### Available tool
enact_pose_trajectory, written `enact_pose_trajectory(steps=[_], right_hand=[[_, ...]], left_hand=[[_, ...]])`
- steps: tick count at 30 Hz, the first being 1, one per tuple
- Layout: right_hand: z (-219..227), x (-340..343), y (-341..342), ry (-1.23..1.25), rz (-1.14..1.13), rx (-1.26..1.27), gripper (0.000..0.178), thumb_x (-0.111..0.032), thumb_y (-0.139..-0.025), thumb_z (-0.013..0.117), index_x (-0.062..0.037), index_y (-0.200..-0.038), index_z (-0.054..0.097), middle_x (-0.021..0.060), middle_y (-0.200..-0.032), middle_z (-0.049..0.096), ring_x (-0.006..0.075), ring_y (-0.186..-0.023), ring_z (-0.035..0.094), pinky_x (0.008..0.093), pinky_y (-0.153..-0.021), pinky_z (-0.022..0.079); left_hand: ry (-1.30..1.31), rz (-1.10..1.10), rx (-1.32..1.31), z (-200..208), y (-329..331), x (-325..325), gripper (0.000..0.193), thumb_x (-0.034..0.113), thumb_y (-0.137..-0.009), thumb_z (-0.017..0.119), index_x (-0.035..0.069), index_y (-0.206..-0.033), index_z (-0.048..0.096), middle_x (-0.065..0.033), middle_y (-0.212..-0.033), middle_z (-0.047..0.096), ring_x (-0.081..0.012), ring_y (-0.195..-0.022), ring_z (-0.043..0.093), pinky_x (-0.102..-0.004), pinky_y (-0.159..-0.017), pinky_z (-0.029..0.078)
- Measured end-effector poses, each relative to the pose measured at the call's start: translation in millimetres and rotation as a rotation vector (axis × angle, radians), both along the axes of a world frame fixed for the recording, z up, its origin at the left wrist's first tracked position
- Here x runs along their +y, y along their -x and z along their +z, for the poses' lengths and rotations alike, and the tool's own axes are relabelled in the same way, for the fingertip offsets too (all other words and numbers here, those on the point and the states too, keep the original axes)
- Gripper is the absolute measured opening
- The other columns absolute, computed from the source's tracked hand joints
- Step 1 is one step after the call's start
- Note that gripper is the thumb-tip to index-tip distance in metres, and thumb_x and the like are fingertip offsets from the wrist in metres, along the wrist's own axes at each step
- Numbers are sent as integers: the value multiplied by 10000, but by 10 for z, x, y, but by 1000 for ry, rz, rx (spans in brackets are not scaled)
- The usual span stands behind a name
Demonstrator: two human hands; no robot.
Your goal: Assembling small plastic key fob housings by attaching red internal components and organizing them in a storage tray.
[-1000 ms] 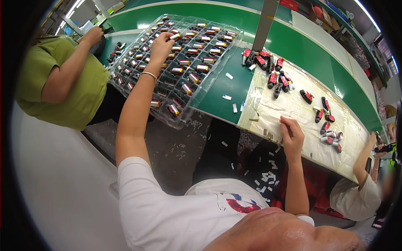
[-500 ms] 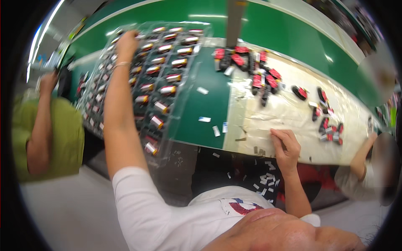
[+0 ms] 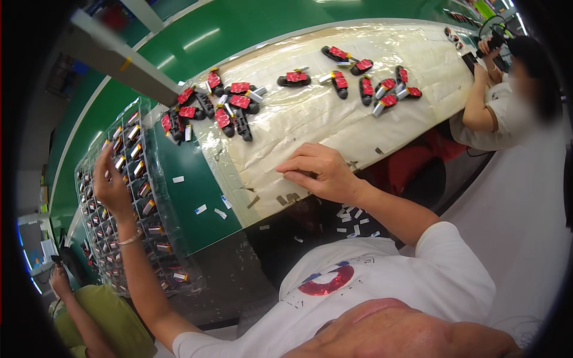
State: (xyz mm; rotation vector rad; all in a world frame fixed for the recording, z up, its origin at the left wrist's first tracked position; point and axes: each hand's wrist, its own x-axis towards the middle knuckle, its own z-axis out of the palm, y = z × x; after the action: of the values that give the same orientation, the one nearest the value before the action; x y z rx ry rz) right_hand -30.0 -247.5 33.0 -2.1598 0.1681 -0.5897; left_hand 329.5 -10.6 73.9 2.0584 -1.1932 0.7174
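Loosely parted left grip [image 3: 112,190], empty, over tray [image 3: 173,228], right grip [image 3: 323,172] half-curled, empty, post [image 3: 128,59] beside red-black pieces [image 3: 241,101].

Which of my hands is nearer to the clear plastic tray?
Left. Your left hand is over the clear plastic tray; your right hand is off to its right, by the near edge of the cream table covering.

Left hand [image 3: 113,190] without its earlier silver cylinder, view now farther right
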Motion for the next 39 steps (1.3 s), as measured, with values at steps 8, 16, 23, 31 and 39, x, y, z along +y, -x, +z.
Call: enact_pose_trajectory(steps=[8,16,23,31,39], right_hand=[[255,-801,366,237,-86,-223,291,-66,-804,726,-70,-1094,693,92,-1107,648,242,-1051,603,341,-917,465],[14,-2272,812,726,-338,124,605,-445,-834,659,-168,-1358,538,65,-1454,448,259,-1317,428,424,-1103,302],[-64,-1563,257,691,-152,212,580,-519,-879,568,-199,-1361,531,49,-1445,451,236,-1300,443,510,-1112,259],[-214,-479,-436,568,-273,119,505,-517,-905,520,-201,-1295,577,88,-1413,487,287,-1321,424,551,-1116,223],[4,-438,-814,185,-67,-288,235,-257,-875,621,-128,-1050,709,104,-1222,638,281,-1156,580,580,-1102,242]], left_hand=[[-264,-503,39,173,1802,-1257,412,70,-819,690,99,-1224,619,-81,-1262,609,-282,-1189,557,-389,-990,437],[-458,-391,111,-360,1988,-2494,1039,773,-732,571,138,-1501,281,-157,-1556,246,-318,-1456,177,-477,-1176,165],[-617,-464,124,-479,2176,-2486,1020,742,-713,616,161,-1493,311,-142,-1482,392,-366,-1417,258,-572,-1136,186],[-383,-248,210,-482,2154,-1270,667,401,-911,576,142,-1479,340,-130,-1547,278,-347,-1443,207,-551,-1137,166],[-341,-1,186,-628,2074,-905,786,527,-894,555,138,-1509,256,-144,-1568,210,-354,-1451,167,-593,-1127,145]])
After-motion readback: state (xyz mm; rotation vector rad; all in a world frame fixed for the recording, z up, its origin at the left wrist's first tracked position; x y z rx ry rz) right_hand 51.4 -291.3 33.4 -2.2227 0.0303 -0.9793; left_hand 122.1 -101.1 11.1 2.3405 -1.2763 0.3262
